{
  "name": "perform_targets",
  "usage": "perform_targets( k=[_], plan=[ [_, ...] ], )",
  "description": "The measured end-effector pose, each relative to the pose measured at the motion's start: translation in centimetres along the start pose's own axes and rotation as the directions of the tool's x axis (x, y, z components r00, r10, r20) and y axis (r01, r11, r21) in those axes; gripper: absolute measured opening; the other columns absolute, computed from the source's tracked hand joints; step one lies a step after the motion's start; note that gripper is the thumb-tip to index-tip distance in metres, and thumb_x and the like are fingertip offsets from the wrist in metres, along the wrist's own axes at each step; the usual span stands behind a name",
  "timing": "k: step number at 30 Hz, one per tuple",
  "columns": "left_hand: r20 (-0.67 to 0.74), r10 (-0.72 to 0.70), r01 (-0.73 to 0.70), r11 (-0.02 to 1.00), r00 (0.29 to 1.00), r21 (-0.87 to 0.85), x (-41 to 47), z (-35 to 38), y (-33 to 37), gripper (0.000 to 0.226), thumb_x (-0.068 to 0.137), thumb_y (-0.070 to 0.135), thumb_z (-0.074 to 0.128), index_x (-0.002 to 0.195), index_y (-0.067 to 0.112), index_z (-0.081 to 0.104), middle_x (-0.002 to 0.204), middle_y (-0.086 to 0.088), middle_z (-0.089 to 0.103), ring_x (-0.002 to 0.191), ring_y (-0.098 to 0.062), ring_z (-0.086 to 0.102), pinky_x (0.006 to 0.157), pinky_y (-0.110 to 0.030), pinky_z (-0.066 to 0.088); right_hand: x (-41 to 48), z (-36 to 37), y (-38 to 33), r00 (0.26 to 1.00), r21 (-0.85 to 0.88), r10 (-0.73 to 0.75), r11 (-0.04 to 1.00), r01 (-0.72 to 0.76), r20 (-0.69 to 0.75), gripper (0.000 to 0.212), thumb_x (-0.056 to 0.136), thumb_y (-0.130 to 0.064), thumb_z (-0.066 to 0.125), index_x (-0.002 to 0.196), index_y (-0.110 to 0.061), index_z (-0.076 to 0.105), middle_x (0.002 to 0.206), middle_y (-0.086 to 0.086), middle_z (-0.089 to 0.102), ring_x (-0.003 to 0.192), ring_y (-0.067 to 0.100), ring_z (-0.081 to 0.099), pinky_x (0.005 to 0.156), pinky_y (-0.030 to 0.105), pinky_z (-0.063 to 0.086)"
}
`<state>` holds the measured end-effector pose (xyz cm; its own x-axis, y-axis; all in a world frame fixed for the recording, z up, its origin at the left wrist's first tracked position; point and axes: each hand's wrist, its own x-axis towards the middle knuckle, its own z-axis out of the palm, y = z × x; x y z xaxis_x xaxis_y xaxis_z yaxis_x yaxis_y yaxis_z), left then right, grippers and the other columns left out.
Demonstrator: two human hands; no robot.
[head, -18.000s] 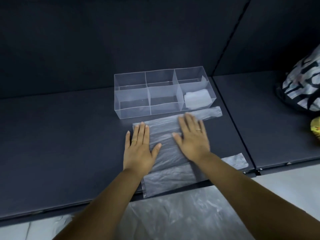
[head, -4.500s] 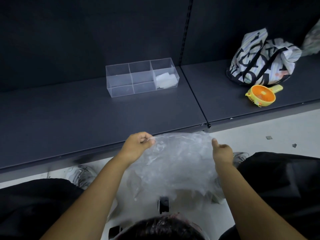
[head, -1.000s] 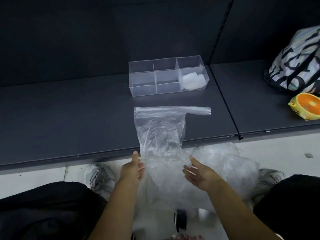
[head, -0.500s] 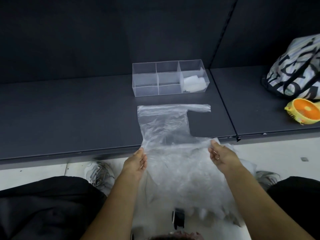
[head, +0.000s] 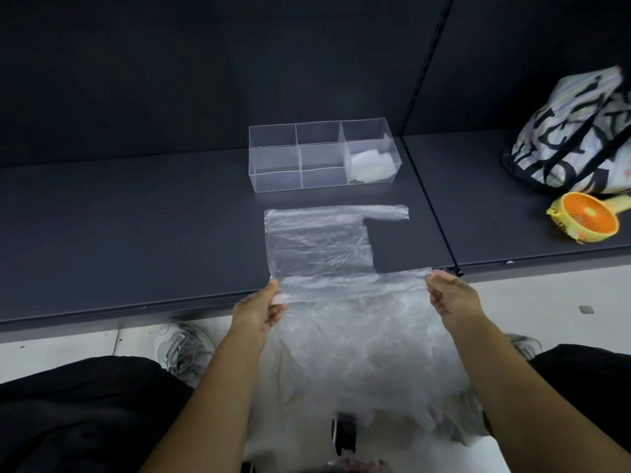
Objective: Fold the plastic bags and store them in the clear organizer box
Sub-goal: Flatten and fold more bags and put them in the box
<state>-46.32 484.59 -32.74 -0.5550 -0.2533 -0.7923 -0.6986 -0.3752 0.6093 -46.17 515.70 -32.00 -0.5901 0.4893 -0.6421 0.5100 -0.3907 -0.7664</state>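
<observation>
Pinching plastic bag taut, left hand, right hand, spread wider than before

A crinkled translucent plastic bag lies spread on the dark shelf, its near part hanging off the edge, just before a clear compartmented organizer box (folded bags at its right end).

Both bare forearms reach forward; the left hand and right hand each pinch the plastic bag between thumb and curled fingers.
</observation>
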Motion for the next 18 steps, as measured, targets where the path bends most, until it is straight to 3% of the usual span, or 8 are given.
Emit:
perform_targets(
  k=[6, 8, 10, 12, 14, 15, 16, 18],
  plan=[
    [-0.070, 0.045, -0.049, 0.997, 0.997, -0.058, -0.1, 0.7, 0.2, 0.012, 0.089, 0.013, 0.066, 0.079, 0.008, 0.062, 0.055, -0.003, 0.068, 0.050, -0.012, 0.068, 0.043, -0.017, 0.051, 1.2, 0.9, -0.8, 0.982, -0.177, -0.154, 0.975, 0.134, -0.108, 0.023, 0.083, 0.001, 0.069, 0.073, -0.017, 0.060, 0.064, -0.003, 0.062, 0.054, 0.006, 0.058, 0.052, 0.006, 0.046],
    [-0.124, 0.047, -0.056, 0.996, 0.991, -0.070, -0.4, 0.8, -0.1, 0.015, 0.090, 0.013, 0.064, 0.077, 0.007, 0.060, 0.063, -0.008, 0.067, 0.049, -0.017, 0.066, 0.044, -0.021, 0.053, 1.2, 1.4, -0.9, 0.963, -0.284, -0.211, 0.946, 0.158, -0.166, 0.013, 0.085, -0.001, 0.066, 0.083, -0.013, 0.063, 0.077, 0.000, 0.068, 0.076, 0.017, 0.065, 0.069, 0.015, 0.050],
    [-0.252, 0.223, -0.177, 0.965, 0.942, 0.194, -0.5, 0.7, -0.3, 0.017, 0.091, 0.021, 0.063, 0.081, 0.006, 0.062, 0.073, -0.010, 0.066, 0.061, -0.025, 0.067, 0.055, -0.028, 0.051, 0.7, 2.4, -0.9, 0.893, -0.559, -0.373, 0.809, 0.180, -0.252, 0.021, 0.085, -0.006, 0.064, 0.106, -0.009, 0.061, 0.109, 0.012, 0.064, 0.104, 0.033, 0.058, 0.090, 0.037, 0.045],
    [-0.299, 0.551, -0.322, 0.761, 0.779, 0.563, -0.4, 0.6, -0.2, 0.021, 0.091, 0.025, 0.060, 0.101, 0.007, 0.063, 0.092, -0.010, 0.066, 0.087, -0.031, 0.064, 0.071, -0.030, 0.043, -0.4, 4.3, -0.8, 0.768, -0.776, -0.606, 0.580, 0.248, -0.207, 0.034, 0.082, -0.009, 0.063, 0.116, -0.009, 0.058, 0.122, 0.019, 0.052, 0.114, 0.040, 0.048, 0.094, 0.047, 0.037],
    [-0.138, 0.808, -0.495, 0.475, 0.573, 0.728, -0.2, 1.2, 0.4, 0.024, 0.092, 0.014, 0.057, 0.113, 0.004, 0.062, 0.107, -0.015, 0.061, 0.097, -0.034, 0.059, 0.079, -0.035, 0.042, -1.7, 7.3, -0.2, 0.660, -0.806, -0.751, 0.379, 0.454, 0.018, 0.036, 0.081, -0.007, 0.062, 0.117, -0.007, 0.059, 0.125, 0.020, 0.050, 0.116, 0.040, 0.046, 0.095, 0.045, 0.036],
    [0.001, 0.869, -0.547, 0.309, 0.494, 0.778, 0.4, 1.8, 0.7, 0.027, 0.093, 0.009, 0.054, 0.118, 0.002, 0.061, 0.112, -0.019, 0.059, 0.101, -0.036, 0.057, 0.085, -0.039, 0.044, -2.3, 9.0, 0.4, 0.633, -0.763, -0.755, 0.304, 0.571, 0.173, 0.036, 0.082, -0.006, 0.060, 0.119, -0.005, 0.060, 0.130, 0.019, 0.050, 0.119, 0.037, 0.046, 0.100, 0.042, 0.035],
    [0.152, 0.872, -0.564, 0.160, 0.465, 0.810, 1.0, 2.5, 1.0, 0.032, 0.095, 0.008, 0.050, 0.126, 0.001, 0.057, 0.122, -0.020, 0.056, 0.110, -0.037, 0.054, 0.094, -0.042, 0.041, -2.9, 10.8, 1.2, 0.618, -0.703, -0.714, 0.251, 0.665, 0.330, 0.037, 0.086, -0.006, 0.058, 0.123, -0.005, 0.058, 0.136, 0.017, 0.048, 0.125, 0.033, 0.044, 0.106, 0.038, 0.032],
    [0.370, 0.769, -0.541, -0.038, 0.522, 0.840, 2.7, 3.4, 1.6, 0.046, 0.102, 0.020, 0.037, 0.145, 0.004, 0.035, 0.149, -0.016, 0.036, 0.138, -0.030, 0.032, 0.115, -0.039, 0.018, -3.7, 14.1, 2.8, 0.562, -0.594, -0.565, 0.150, 0.790, 0.604, 0.042, 0.094, -0.014, 0.051, 0.136, -0.006, 0.050, 0.149, 0.012, 0.038, 0.139, 0.027, 0.032, 0.117, 0.032, 0.021]
  ],
)
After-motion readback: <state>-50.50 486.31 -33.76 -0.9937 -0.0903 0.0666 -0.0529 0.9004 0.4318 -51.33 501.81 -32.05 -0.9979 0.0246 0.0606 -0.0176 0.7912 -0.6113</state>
